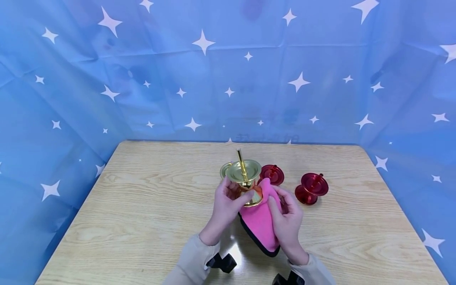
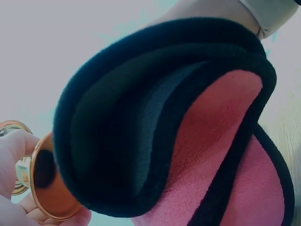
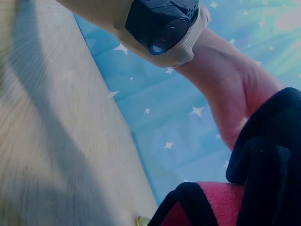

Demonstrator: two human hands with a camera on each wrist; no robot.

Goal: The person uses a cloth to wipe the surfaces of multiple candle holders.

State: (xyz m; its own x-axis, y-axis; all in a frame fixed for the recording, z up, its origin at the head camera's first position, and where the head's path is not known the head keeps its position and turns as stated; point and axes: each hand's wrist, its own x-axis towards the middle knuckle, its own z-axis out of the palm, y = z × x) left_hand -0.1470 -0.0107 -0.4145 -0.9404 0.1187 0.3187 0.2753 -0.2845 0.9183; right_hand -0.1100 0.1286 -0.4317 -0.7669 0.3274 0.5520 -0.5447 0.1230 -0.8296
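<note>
A gold metal candle holder [image 1: 250, 170], with a wide dish and a thin upright stem, is held slightly tilted in my left hand [image 1: 225, 204], the thumb on its flared base. In the left wrist view the round underside of its base [image 2: 59, 197] faces the camera. My right hand [image 1: 290, 217] pinches a pink cloth [image 1: 260, 223] with black edging, thumb in front. The cloth's upper part touches or lies close against the base; which cannot be told. Its folds cover much of the left wrist view and hide my right fingers there.
Behind the held piece, a second gold holder [image 1: 224, 170] is partly hidden. Two red metal holders stand to the right, one near the cloth [image 1: 272, 174], the other farther out [image 1: 311, 189]. A wooden table [image 1: 142, 206] meets a blue starry curtain [image 1: 228, 71] at its back and sides.
</note>
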